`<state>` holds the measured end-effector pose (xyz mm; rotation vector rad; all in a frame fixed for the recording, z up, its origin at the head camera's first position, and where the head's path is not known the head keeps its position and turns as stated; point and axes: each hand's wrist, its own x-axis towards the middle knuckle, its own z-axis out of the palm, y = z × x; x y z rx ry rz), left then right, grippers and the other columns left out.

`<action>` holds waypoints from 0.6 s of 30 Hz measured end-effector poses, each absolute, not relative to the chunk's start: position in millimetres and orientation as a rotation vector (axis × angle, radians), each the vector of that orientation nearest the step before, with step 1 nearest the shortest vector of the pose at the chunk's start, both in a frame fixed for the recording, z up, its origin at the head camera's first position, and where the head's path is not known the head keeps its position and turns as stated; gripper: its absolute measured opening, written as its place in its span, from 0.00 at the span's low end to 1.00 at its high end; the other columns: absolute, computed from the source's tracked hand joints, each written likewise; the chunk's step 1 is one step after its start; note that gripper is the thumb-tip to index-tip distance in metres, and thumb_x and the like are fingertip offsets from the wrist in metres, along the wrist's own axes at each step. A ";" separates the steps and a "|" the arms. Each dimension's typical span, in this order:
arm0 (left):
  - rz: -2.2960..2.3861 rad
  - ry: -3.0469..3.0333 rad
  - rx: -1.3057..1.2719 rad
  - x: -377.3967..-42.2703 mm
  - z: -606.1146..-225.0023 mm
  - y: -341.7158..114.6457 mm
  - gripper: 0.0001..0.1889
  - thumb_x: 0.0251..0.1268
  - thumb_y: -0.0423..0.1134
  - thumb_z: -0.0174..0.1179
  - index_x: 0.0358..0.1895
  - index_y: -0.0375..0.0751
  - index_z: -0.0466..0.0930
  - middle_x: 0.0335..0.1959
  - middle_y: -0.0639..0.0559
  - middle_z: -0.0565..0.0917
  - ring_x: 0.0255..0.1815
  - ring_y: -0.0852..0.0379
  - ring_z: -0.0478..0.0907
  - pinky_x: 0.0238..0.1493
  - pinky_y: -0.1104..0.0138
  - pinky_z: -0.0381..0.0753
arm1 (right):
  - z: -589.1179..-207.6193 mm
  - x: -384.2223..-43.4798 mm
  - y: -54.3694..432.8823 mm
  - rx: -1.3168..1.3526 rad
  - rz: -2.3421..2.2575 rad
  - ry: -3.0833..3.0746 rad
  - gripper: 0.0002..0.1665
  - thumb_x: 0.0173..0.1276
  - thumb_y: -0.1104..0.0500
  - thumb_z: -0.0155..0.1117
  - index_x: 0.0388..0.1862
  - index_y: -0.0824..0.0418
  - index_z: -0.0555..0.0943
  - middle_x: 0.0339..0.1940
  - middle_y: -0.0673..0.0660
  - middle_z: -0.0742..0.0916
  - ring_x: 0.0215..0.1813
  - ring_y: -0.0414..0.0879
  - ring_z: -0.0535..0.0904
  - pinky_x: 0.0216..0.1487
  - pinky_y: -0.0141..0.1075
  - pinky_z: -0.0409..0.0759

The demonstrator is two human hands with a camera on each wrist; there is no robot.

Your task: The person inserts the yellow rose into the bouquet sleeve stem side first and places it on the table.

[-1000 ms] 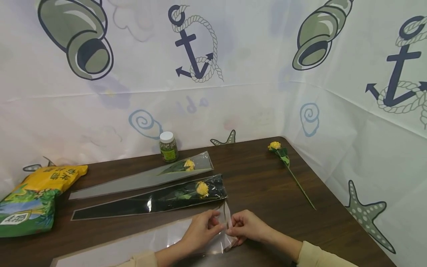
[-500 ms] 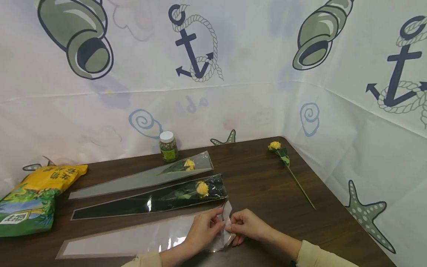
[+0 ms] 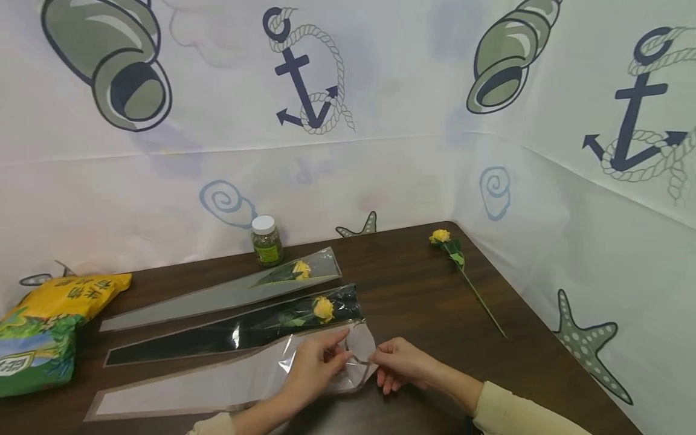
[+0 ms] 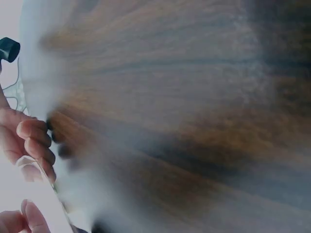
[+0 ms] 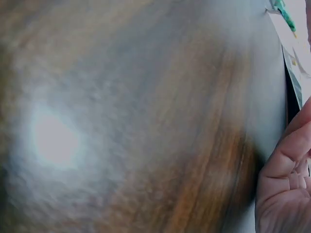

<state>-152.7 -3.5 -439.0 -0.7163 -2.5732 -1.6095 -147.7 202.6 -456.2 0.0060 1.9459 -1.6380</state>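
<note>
A long, tapering white flower sleeve (image 3: 190, 386) with a clear front lies nearest me, its wide mouth spread at the right end. My left hand (image 3: 312, 368) lies over the sleeve and pinches the rim of its mouth between thumb and index finger. Across from it, my right hand (image 3: 402, 362) pinches the rim's right side, with its other fingers curled below. In the left wrist view, curled fingers of the right hand (image 4: 36, 145) show beside the clear edge, with left fingertips below. The right wrist view shows part of the right palm (image 5: 286, 179).
Behind lie a black sleeve (image 3: 179, 347) and a grey sleeve (image 3: 190, 305), each holding a yellow rose. A loose yellow rose (image 3: 440, 236) lies at the right. A white-capped jar (image 3: 267, 241) stands at the back, and a yellow-green bag (image 3: 54, 329) lies left.
The white sleeve's mouth has spread into a rounder opening, and my hands have drawn slightly apart. The head view has shifted a little to the right.
</note>
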 end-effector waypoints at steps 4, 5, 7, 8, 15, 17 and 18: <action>-1.663 -2.589 -0.634 -150.7 -436.3 -1.3 0.19 0.51 0.29 0.67 0.50 0.36 0.82 0.20 0.55 0.81 0.17 0.73 0.71 0.19 0.74 0.69 | -456.1 -150.1 210.5 -0.007 -1.624 1.923 0.09 0.67 0.58 0.53 0.27 0.60 0.75 0.14 0.49 0.79 0.14 0.34 0.74 0.15 0.24 0.70; -1.673 -2.595 -0.616 -150.5 -436.6 -3.3 0.19 0.51 0.29 0.67 0.50 0.36 0.83 0.20 0.55 0.81 0.17 0.72 0.71 0.19 0.74 0.70 | -456.8 -152.0 210.2 -0.021 -1.620 1.909 0.10 0.68 0.57 0.53 0.27 0.60 0.75 0.14 0.49 0.79 0.14 0.35 0.75 0.16 0.24 0.71; -1.683 -2.598 -0.613 -150.6 -438.3 -4.8 0.19 0.52 0.31 0.68 0.50 0.37 0.82 0.20 0.55 0.82 0.17 0.72 0.73 0.20 0.74 0.70 | -457.5 -155.9 213.6 -0.054 -1.635 1.870 0.12 0.70 0.55 0.54 0.28 0.59 0.75 0.17 0.50 0.80 0.16 0.35 0.77 0.18 0.25 0.73; -1.686 -2.594 -0.616 -151.2 -439.2 -4.4 0.19 0.52 0.31 0.68 0.50 0.37 0.83 0.20 0.55 0.82 0.17 0.71 0.73 0.20 0.74 0.71 | -457.7 -158.8 217.2 -0.066 -1.656 1.851 0.12 0.71 0.54 0.54 0.30 0.60 0.75 0.18 0.50 0.81 0.18 0.36 0.78 0.19 0.25 0.74; -1.635 -2.601 -0.617 -154.3 -442.8 -1.2 0.19 0.50 0.30 0.69 0.49 0.38 0.84 0.20 0.56 0.83 0.18 0.73 0.73 0.20 0.74 0.71 | -451.3 -204.9 278.3 0.210 -2.065 2.163 0.14 0.70 0.58 0.57 0.42 0.71 0.75 0.25 0.51 0.82 0.26 0.39 0.80 0.29 0.29 0.78; -1.634 -2.610 -0.614 -154.0 -443.0 -1.4 0.19 0.50 0.31 0.69 0.48 0.38 0.84 0.21 0.56 0.82 0.18 0.73 0.73 0.20 0.74 0.71 | -448.2 -219.2 304.7 0.387 -2.140 2.381 0.13 0.69 0.62 0.58 0.43 0.73 0.75 0.24 0.49 0.81 0.26 0.37 0.79 0.30 0.28 0.78; -1.642 -2.613 -0.611 -153.9 -443.1 -1.5 0.19 0.49 0.31 0.69 0.48 0.38 0.84 0.21 0.56 0.82 0.18 0.72 0.73 0.20 0.74 0.71 | -447.4 -225.0 317.8 0.481 -2.145 2.481 0.12 0.68 0.63 0.58 0.43 0.73 0.75 0.24 0.49 0.81 0.26 0.37 0.79 0.30 0.28 0.79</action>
